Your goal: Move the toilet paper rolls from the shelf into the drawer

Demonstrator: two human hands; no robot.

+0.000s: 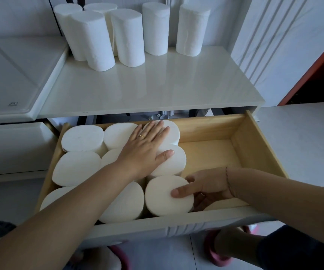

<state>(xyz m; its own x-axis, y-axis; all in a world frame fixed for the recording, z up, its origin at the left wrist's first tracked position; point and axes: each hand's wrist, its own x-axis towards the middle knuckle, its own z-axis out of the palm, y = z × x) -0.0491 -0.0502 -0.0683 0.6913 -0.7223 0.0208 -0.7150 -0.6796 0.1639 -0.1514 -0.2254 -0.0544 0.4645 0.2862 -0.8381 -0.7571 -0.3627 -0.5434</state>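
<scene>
Several white toilet paper rolls (96,39) stand upright at the back of the glossy white shelf (147,90). Below it, the open wooden drawer (254,141) holds several rolls (82,138) standing on end, filling its left half. My left hand (147,147) lies flat, fingers spread, on top of the rolls in the drawer's middle. My right hand (206,189) grips the side of the front roll (165,195), thumb on its top face, fingers down its right side.
The drawer's right half shows bare wood (211,152). A white appliance lid (11,75) sits left of the shelf. An orange-edged panel (313,65) stands at the right. My feet in pink slippers (217,252) are on the tiled floor under the drawer front.
</scene>
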